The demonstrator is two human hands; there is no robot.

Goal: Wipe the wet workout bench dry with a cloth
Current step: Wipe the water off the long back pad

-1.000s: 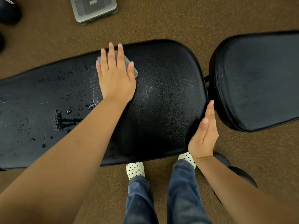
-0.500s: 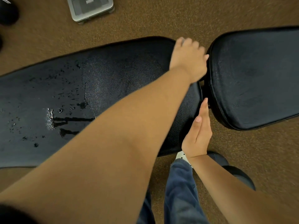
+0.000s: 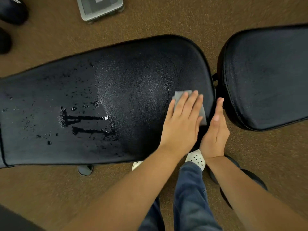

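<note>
The long black bench pad [image 3: 133,77] runs across the view, its right part wiped to a dull sheen. Water drops and two dark wet streaks [image 3: 86,124] cover its left half. My left hand [image 3: 181,122] lies flat with straight fingers on a small grey cloth [image 3: 179,95], pressing it on the pad's right end near the front edge. My right hand [image 3: 215,130] stands on edge, fingers straight, against the pad's right end, in the gap to the second black pad [image 3: 266,72].
Brown carpet surrounds the bench. A grey scale [image 3: 100,7] lies at the far side, top middle. Dark round objects [image 3: 11,10] sit at the top left. My legs in blue jeans [image 3: 190,197] and white dotted shoes [image 3: 196,157] stand at the front edge.
My left hand swept the cloth from the pad's middle to its far right corner, then back toward me to the near right end. The right hand stayed at the pad's end.
</note>
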